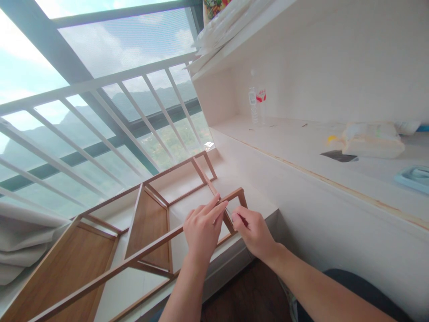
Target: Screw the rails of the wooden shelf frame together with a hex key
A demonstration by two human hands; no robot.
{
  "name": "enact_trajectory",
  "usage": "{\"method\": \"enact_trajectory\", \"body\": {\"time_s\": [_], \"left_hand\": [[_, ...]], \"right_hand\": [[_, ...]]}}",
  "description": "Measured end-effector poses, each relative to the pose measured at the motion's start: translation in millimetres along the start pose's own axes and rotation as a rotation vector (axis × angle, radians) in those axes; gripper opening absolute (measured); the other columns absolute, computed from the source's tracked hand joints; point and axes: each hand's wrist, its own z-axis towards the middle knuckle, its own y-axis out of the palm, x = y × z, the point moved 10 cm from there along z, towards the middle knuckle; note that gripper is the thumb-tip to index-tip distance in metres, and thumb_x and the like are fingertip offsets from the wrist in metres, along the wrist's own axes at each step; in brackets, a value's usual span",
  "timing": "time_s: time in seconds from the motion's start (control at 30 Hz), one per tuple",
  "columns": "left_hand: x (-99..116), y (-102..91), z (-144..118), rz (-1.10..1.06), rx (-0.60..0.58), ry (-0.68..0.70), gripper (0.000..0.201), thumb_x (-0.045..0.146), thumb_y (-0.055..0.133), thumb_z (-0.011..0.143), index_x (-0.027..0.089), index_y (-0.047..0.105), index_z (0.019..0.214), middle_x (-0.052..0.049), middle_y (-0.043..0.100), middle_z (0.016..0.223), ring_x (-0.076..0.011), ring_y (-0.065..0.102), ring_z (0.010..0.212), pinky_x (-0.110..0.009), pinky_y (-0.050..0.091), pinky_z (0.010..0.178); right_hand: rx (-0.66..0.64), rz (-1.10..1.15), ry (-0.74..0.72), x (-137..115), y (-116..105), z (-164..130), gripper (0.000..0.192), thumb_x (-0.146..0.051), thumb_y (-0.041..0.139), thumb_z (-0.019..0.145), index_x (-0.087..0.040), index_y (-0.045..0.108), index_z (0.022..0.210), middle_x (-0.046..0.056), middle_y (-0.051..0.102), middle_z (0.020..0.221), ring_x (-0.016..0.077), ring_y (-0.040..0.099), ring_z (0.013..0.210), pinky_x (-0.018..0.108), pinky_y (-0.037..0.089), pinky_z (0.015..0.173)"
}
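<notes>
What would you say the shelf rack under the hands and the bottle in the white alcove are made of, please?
The shelf rack looks like wood or bamboo, matte brown, with visible streaky grain on its panels; a veneer is possible. The bottle seems clear plastic, see-through with a pale cap. Both hands, left hand and right hand, touch the rack's end frame.

A brown wooden shelf rack (144,223) lies tipped on its side on a pale ledge, from the lower left of the picture up to the middle. It has thin wooden bars and two flat brown boards. Its far end is an open frame of bars. Both hands touch a thin slanted bar near the middle.
</notes>
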Motion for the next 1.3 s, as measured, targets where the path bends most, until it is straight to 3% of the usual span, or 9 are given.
{"method": "enact_trajectory", "body": {"time_s": [0.13, 0.33, 0.57, 0.7, 0.87, 0.97, 1.1, 1.3], "left_hand": [[1, 0.6, 1, 0.0, -0.003, 0.005, 0.019, 0.026, 0.066, 0.095, 0.037, 0.078, 0.104, 0.005, 0.074, 0.123, -0.0163, 0.073, 0.085, -0.034, 0.048, 0.073], [-1, -0.1, 0, 0.007, 0.012, 0.001, 0.018, 0.025, 0.067, 0.094, 0.037, 0.078, 0.102, 0.006, 0.075, 0.12, -0.0165, 0.074, 0.084, -0.034, 0.049, 0.073], [-1, 0.8, 0, 0.004, 0.014, 0.006, 0.018, 0.025, 0.069, 0.092, 0.036, 0.078, 0.103, 0.006, 0.074, 0.123, -0.0174, 0.074, 0.085, -0.035, 0.049, 0.073], [-1, 0.2, -1, 0.004, 0.02, -0.005, 0.017, 0.027, 0.068, 0.093, 0.037, 0.078, 0.101, 0.006, 0.075, 0.121, -0.0176, 0.074, 0.084, -0.036, 0.049, 0.072], [-1, -0.3, 0, 0.009, 0.027, -0.013, 0.015, 0.03, 0.067, 0.094, 0.038, 0.078, 0.101, 0.007, 0.075, 0.119, -0.0169, 0.074, 0.083, -0.036, 0.049, 0.071], [-2, -0.3, -1, 0.005, 0.033, -0.014, 0.015, 0.03, 0.067, 0.094, 0.038, 0.078, 0.1, 0.007, 0.075, 0.119, -0.0167, 0.074, 0.083, -0.036, 0.049, 0.071], [-2, 0.6, -1, -0.003, 0.031, -0.014, 0.015, 0.029, 0.068, 0.094, 0.037, 0.078, 0.1, 0.006, 0.075, 0.12, -0.0172, 0.074, 0.082, -0.036, 0.049, 0.071], [-2, 0.0, -1, 0.002, 0.029, -0.007, 0.015, 0.029, 0.069, 0.092, 0.038, 0.078, 0.101, 0.008, 0.075, 0.12, -0.0158, 0.073, 0.083, -0.035, 0.049, 0.071]], "right_hand": [[-0.061, 0.39, 0.198, 18, 17, -4, 0.038, -0.043, 0.045, 0.102, -0.022, 0.049, 0.071, -0.005, 0.048, 0.054, 0.011, 0.045, 0.05, 0.024, 0.036, 0.052], [-0.096, 0.919, 0.431, 34, 47, -16, 0.034, -0.047, 0.057, 0.094, -0.02, 0.052, 0.074, -0.005, 0.053, 0.055, 0.0086, 0.042, 0.041, 0.02, 0.031, 0.038], [-0.185, 1.205, 0.556, 31, 68, -23, 0.034, -0.051, 0.066, 0.088, -0.021, 0.051, 0.08, -0.007, 0.051, 0.053, 0.0073, 0.039, 0.036, 0.019, 0.025, 0.034], [-0.16, 0.958, 0.437, 34, 55, -20, 0.034, -0.053, 0.058, 0.094, -0.022, 0.049, 0.083, -0.006, 0.052, 0.057, 0.0081, 0.039, 0.04, 0.02, 0.027, 0.038], [0.04, 0.228, 0.126, 25, 7, -10, 0.026, -0.046, 0.058, 0.098, -0.023, 0.049, 0.09, -0.006, 0.049, 0.066, 0.0102, 0.046, 0.056, 0.023, 0.036, 0.055], [0.064, -0.116, -0.088, 4, -4, -8, 0.022, -0.039, 0.054, 0.101, -0.022, 0.05, 0.087, -0.005, 0.052, 0.07, 0.0109, 0.048, 0.06, 0.024, 0.037, 0.061], [0.081, -0.323, -0.292, -15, -5, -10, 0.022, -0.033, 0.052, 0.103, -0.021, 0.051, 0.085, -0.002, 0.056, 0.076, 0.0123, 0.052, 0.066, 0.025, 0.038, 0.066], [0.172, -0.384, -0.405, -27, -11, -14, 0.017, -0.027, 0.057, 0.102, -0.02, 0.057, 0.086, 0.0, 0.058, 0.075, 0.0132, 0.053, 0.067, 0.025, 0.039, 0.067]]}}
